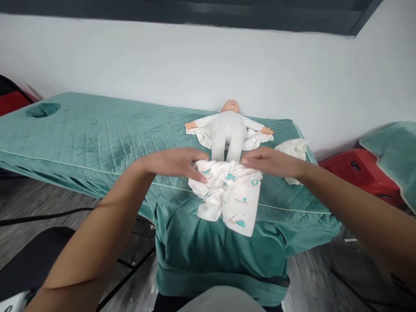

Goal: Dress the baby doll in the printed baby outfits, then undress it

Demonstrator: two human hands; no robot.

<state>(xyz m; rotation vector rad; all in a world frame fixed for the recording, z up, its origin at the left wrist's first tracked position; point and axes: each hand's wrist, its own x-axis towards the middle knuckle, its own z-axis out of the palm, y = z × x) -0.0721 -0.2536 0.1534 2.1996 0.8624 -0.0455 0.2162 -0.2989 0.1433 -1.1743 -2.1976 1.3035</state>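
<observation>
A pair of white baby pants [242, 208] printed with small teal and pink pictures hangs between my hands. My left hand [182, 163] grips the waist at its left side, the fingers partly behind the cloth. At the opposite side my right hand [268, 160] pinches the waist edge. One pant leg is bunched up, the other hangs flat. Just beyond lies a baby doll [229, 125] on its back, arms spread, in a white bodysuit; the pants hide its feet. Under its arms spreads a white printed garment [255, 139].
The bed [113, 130] has a green quilted cover and a face hole [43, 109] at the far left. A crumpled white cloth [294, 149] lies right of the doll. Red chairs [364, 171] stand at the right, a black seat [35, 255] at lower left. A wall runs behind.
</observation>
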